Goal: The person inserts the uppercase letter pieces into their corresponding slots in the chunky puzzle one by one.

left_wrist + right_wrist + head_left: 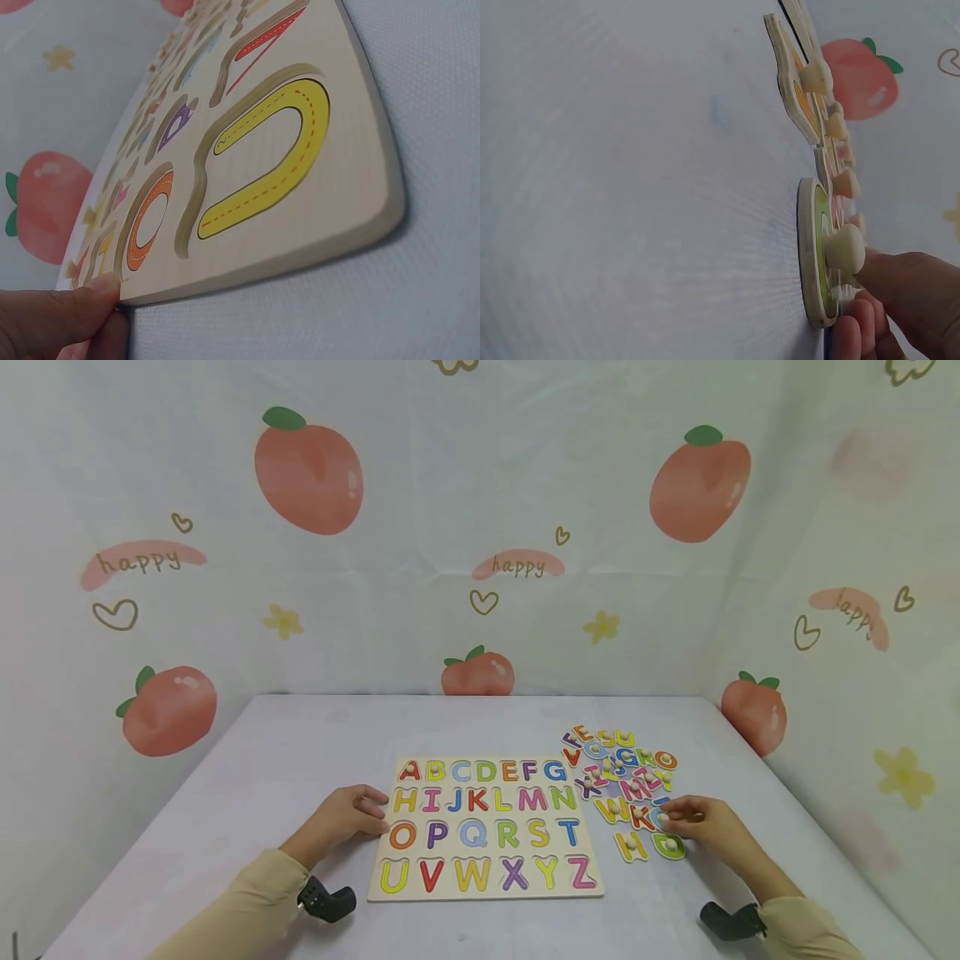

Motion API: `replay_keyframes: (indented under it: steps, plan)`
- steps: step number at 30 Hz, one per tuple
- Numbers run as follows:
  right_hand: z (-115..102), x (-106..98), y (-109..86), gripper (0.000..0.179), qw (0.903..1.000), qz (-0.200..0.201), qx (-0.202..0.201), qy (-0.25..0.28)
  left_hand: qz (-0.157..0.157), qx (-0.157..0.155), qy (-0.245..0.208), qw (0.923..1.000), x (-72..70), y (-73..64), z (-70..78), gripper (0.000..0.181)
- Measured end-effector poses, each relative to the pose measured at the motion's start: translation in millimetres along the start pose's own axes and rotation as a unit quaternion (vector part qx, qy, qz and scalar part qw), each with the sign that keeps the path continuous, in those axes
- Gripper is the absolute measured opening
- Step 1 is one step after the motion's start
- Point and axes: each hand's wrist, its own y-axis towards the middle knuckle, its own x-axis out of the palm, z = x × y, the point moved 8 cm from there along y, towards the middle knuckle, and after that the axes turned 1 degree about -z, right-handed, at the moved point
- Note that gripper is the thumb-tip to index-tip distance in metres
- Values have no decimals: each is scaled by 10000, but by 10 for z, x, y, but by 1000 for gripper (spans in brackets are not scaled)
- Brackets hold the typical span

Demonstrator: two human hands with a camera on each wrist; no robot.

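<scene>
A white fabric backdrop [420,468] printed with red-pink fruit, yellow flowers, hearts and the word "happy" surrounds a tabletop [315,727] with a white covering. A person in beige sleeves [247,893] reaches in from both sides, a small black device [327,900] on each wrist.

The left hand [347,812] pinches the left edge of a flat, rectangular, pale wooden alphabet board [487,893], thumb on top. The board lies flat to the right of these fingers, its colourful A to Z recesses in four rows. Farther away from them, knobbed A [409,771] and B [435,771] pieces sit in their places.

The right hand [701,820] has its fingers curled, seemingly pinching the knob of a light-blue, rounded wooden letter piece [656,819], partly hidden. Just left of those fingers lies a red wooden K [642,817], then a yellow W [612,811]. Nearer the person are a green D [669,847], close to the fingertips, and a yellow H [632,847]. Beyond the fingers, more multicoloured knobbed letters [635,787] lie crowded together.
</scene>
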Motion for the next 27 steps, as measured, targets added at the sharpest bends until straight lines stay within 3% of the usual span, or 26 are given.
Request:
replay_keyframes:
  steps: [18,27]
  plan:
    - [-89,-26,-26,37,9995,1,17,-327,25,38,15,10000,4,-3,1,42]
    - [-266,-118,-22,41,9995,-100,-100,-291,27,43,5,10000,5,0,-1,42]
